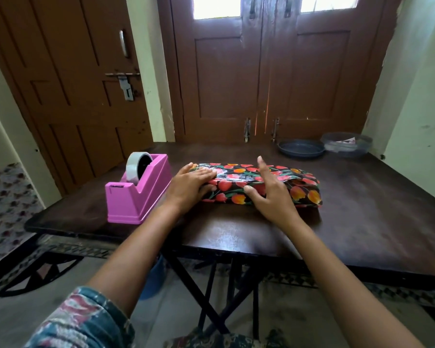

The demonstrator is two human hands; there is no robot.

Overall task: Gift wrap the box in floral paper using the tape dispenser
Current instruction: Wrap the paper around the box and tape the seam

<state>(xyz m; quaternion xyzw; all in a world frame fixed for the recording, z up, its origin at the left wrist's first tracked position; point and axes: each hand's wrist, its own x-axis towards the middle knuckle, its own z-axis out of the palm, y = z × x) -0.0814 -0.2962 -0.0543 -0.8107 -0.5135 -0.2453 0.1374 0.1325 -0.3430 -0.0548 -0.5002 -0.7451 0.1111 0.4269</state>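
The box point(303, 190), covered in floral paper, is laid flat near the middle of the dark table point(362, 212). Its left end is pressed by the left hand point(190, 183), fingers straight; its top and front are touched by the right hand point(270, 197), fingers spread. The pink tape dispenser point(138, 194) is set just beside the left hand.

Dark table point(362, 209): tape dispenser point(138, 194), wrapped box point(301, 189), dish point(300, 148), tub point(347, 144) (far corner).
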